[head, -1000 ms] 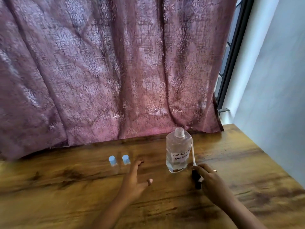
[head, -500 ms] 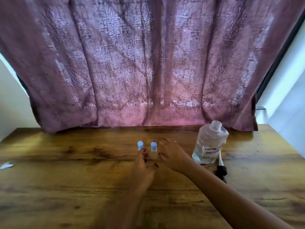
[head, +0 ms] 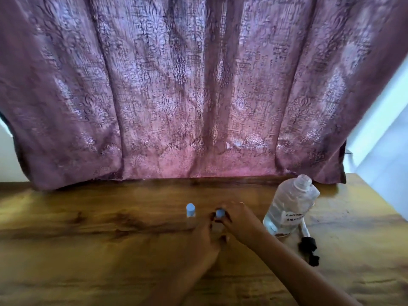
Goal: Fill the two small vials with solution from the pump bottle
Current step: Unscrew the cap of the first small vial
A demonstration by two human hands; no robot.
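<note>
Hands met on the right vial (head: 217,227) on the counter (head: 88,250): the left hand (head: 206,239) gripped its body, the right hand (head: 239,219) held its blue cap (head: 220,213). Black pump (head: 308,245) lay beside the open bottle (head: 291,206). Left vial (head: 190,210) stood capped nearby.

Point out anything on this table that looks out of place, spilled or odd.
The pump bottle stands uncapped, its black pump head lying on the table beside it. That suits the filling task. No spill shows; the left vial and right vial stand upright, capped.

L vial (head: 190,210), R vial (head: 220,213) on table (head: 88,250), bottle (head: 291,204) to R
</note>
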